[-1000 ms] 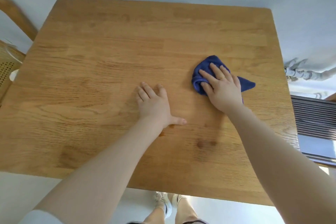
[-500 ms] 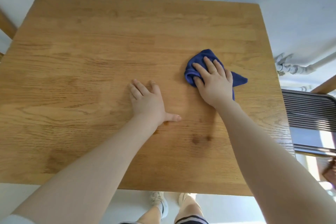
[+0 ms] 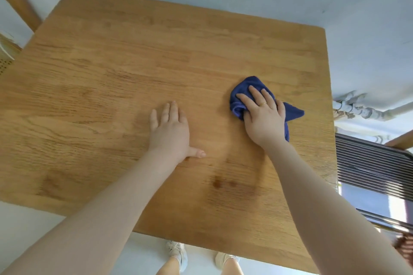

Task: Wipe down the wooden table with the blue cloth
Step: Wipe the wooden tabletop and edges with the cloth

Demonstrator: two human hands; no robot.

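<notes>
The wooden table (image 3: 125, 78) fills most of the view, with dark knots in the grain near its front. A crumpled blue cloth (image 3: 242, 89) lies on the table's right half. My right hand (image 3: 263, 116) presses flat on top of the cloth, fingers spread over it, a ring on one finger; the cloth sticks out beyond the fingertips and to the right of the hand. My left hand (image 3: 171, 129) rests flat on the bare wood near the table's middle, thumb out to the right, holding nothing.
A wooden chair (image 3: 15, 4) with a woven seat stands at the table's left edge. White pipes (image 3: 355, 109) run along the wall at the right, above a ribbed metal panel (image 3: 368, 163). My feet (image 3: 178, 254) show below the front edge.
The view has shifted and tilted. My right hand with the cloth has stayed in about the same spot on the table's right half; my left hand stays flat on the wood.
</notes>
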